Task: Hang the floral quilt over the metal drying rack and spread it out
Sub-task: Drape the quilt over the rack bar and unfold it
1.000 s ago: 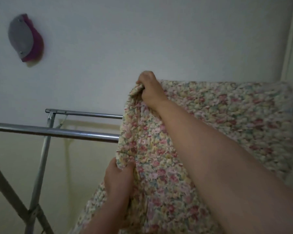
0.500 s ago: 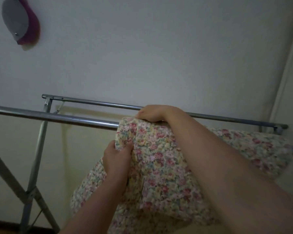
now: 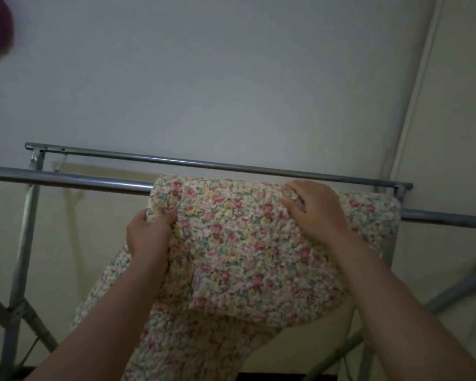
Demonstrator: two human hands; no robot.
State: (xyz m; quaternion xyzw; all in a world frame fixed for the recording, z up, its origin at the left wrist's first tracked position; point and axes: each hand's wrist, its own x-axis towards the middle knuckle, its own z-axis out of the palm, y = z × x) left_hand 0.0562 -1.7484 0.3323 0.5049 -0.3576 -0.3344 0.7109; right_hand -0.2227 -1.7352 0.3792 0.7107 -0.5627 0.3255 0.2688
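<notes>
Here the wall [image 3: 231,78] stands close behind the rack [image 3: 66,180], whose near bar is bare leftward. The quilt [image 3: 231,243] drapes over it, bunched. Left hand [image 3: 149,237] clenches its edge; right hand [image 3: 316,213] pinches a fold.

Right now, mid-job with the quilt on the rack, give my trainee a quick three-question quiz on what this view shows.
1. True or false: the floral quilt already lies over the near bar of the metal drying rack.
2. Multiple choice: where does the left hand grip the quilt? A) its left edge, just below the near bar; B) its bottom hem; C) nowhere, it holds the bar.
3. Fill in: the right hand bunches the quilt near the top fold, while the far bar is ____ by fabric.

Key: 1 true; 2 A; 3 uncovered.
</notes>
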